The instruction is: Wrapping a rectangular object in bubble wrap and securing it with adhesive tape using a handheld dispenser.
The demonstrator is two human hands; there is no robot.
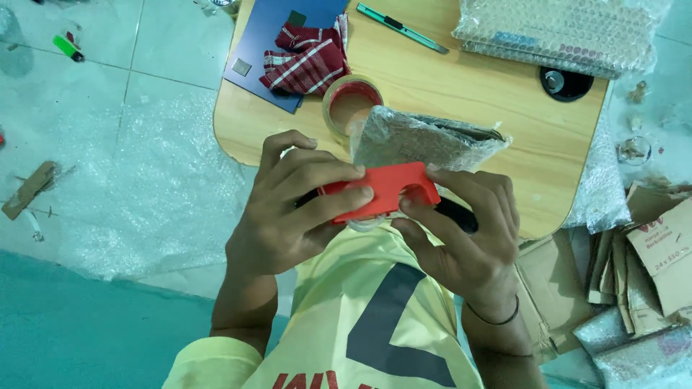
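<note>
Between the hands: a red tape dispenser (382,191) is held level above the lap, just at the near edge of a small wooden table (504,108).
Left hand: the left hand (288,209) is closed over the dispenser's left end, fingers curled across its top face.
Right hand: the right hand (461,238) is closed on the dispenser's right end, the thumb pressed near a rounded notch; a dark handle part appears to be enclosed by the palm, though this is partly hidden.
Just beyond the fingers: a flat parcel wrapped in bubble wrap (425,137) is propped against the dispenser, with a roll of brown tape (352,104) beside it, past the left fingertips.
Farther from the hands: a checked red cloth (306,57) lies on a blue board (274,43); a green utility knife (400,27) lies well beyond the right hand.
Right of the right hand: folded cardboard pieces (649,259) are stacked on the floor.
Risk, parcel: the wrapped parcel could be tipped off the table edge if the dispenser is shifted, since it leans rather than lies flat.
Risk, fingers: a fingertip could be nicked on the dispenser's cutting edge, whose position cannot be seen.
Risk, tape: clear tape hanging below the dispenser could be stuck to the shirt.
</note>
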